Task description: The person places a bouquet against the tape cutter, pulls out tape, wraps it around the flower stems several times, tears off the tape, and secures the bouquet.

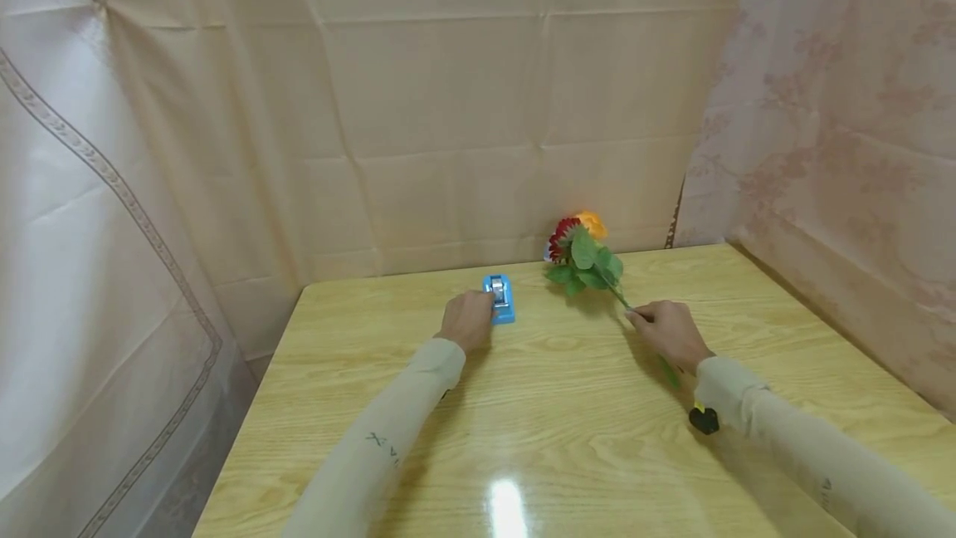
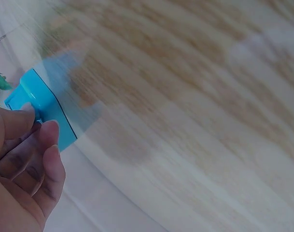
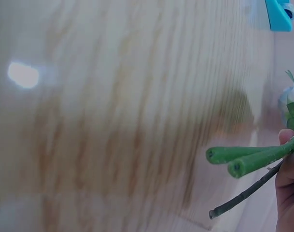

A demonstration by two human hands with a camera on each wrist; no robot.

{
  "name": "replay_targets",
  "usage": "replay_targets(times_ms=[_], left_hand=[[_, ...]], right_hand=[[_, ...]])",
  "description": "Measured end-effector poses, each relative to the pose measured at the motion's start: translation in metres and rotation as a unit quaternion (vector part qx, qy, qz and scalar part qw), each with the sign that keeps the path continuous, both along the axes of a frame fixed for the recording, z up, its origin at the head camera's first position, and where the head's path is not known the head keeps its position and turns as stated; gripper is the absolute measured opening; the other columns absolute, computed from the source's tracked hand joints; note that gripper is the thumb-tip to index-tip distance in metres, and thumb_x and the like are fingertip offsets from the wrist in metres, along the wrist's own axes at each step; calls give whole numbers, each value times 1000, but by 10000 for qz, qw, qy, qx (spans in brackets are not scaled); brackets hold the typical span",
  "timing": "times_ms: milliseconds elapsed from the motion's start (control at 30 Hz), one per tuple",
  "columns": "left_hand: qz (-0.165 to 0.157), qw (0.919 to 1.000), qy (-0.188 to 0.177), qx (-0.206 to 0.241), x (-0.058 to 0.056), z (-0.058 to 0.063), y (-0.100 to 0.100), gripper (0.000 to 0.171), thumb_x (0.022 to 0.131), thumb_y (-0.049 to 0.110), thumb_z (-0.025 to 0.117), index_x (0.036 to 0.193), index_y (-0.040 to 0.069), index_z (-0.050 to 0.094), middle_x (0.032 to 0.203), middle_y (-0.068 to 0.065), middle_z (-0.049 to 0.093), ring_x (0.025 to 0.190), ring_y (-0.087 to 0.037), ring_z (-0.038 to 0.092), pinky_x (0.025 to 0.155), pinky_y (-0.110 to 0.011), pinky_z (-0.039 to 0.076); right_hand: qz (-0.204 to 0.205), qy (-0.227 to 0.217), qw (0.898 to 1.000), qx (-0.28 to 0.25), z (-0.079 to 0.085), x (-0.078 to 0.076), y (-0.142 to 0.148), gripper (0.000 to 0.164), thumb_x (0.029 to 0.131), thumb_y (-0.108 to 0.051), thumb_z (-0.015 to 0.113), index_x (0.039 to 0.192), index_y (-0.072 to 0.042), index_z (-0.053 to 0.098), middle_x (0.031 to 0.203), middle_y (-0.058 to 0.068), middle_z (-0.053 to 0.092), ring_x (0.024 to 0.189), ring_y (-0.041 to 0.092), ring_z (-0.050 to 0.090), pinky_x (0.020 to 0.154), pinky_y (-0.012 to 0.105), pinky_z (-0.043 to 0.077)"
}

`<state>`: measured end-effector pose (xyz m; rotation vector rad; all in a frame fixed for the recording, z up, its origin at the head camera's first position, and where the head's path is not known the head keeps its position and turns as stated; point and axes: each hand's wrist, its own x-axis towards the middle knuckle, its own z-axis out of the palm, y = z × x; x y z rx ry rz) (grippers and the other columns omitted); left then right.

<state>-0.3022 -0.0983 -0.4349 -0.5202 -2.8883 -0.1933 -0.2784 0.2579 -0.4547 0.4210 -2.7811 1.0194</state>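
Note:
Toward the back middle of the table sits a small blue tape dispenser [image 1: 502, 310], with a shiny silvery middle. My left hand [image 1: 467, 320] grips its near left side. In the left wrist view the thumb lies against the blue body [image 2: 46, 99], with the other fingers curled beside it. To the right, my right hand [image 1: 669, 332] pinches the green stems of a bunch of artificial flowers [image 1: 585, 251]. The bunch has red, orange and pale blooms with green leaves, and its heads point to the back. Cut stem ends [image 3: 233, 166] stick out past the fingers in the right wrist view.
Both hands work over a light wood-grain table [image 1: 568, 405]. A beige curtain [image 1: 448, 106] hangs close behind its back edge, with a patterned cloth [image 1: 844, 148] along the right. A small black object [image 1: 704, 420] with a yellow part shows under the right cuff.

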Motion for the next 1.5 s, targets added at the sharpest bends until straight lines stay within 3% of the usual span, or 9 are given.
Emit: replay_targets(times_ms=[267,433,633,767,867,1100,1300,1400,1500], left_hand=[[-31,9999,107,-20,-1,-1,1,18,100,23,69,106,7,75,86,-4,74,61,-8,58,54,-24,50],[-42,9999,148,-32,0,-2,1,19,100,23,70,105,6,75,85,-5,74,59,-9,57,52,-24,50],[-38,9998,206,-43,-1,-3,1,18,100,23,69,101,6,74,78,-3,70,55,-9,53,49,-23,46],[-10,9998,186,-84,-1,-2,2,17,101,22,69,100,6,74,76,-2,68,55,-9,51,49,-23,45],[-2,9999,153,-76,1,0,2,17,101,21,68,99,5,74,73,-1,65,54,-9,51,47,-23,44],[-4,9999,96,-35,1,0,4,16,101,19,69,98,5,73,70,0,62,54,-9,49,47,-23,42],[-52,10000,41,-16,0,0,4,15,100,19,69,99,4,73,72,0,64,55,-9,51,49,-22,44],[-108,9999,52,21,0,0,3,14,100,18,69,97,4,73,72,0,64,54,-9,51,49,-22,44],[-124,9999,46,35,-1,0,3,14,100,18,69,95,5,73,71,1,64,54,-8,50,49,-22,44]], right_hand=[[-152,73,9997,176,-2,3,9,33,104,-20,60,117,9,73,62,8,59,46,12,31,49,31,36],[-280,40,9993,241,-3,4,15,32,104,-20,61,116,7,74,54,0,44,46,14,34,48,30,35],[-324,-48,9992,233,-3,4,20,34,104,-19,59,117,10,72,59,1,53,46,13,36,46,30,35],[-294,-93,9993,204,-4,7,23,34,104,-18,59,116,10,72,54,-1,47,44,12,31,44,28,33],[-282,-146,9994,159,-5,8,25,32,104,-18,58,112,9,75,49,-4,35,43,11,27,42,27,30],[-285,-177,9993,135,-8,8,30,29,104,-17,59,98,3,79,50,-7,30,47,11,25,45,27,28],[-284,-268,9989,243,-9,8,32,30,104,-18,58,108,5,78,55,-2,49,51,14,34,50,30,33],[-286,-228,9987,350,-10,8,31,32,104,-18,59,116,8,73,72,7,69,57,14,48,55,32,42],[-284,-189,9987,389,-10,8,29,37,103,-18,61,125,10,67,87,16,75,63,16,60,59,35,49]])
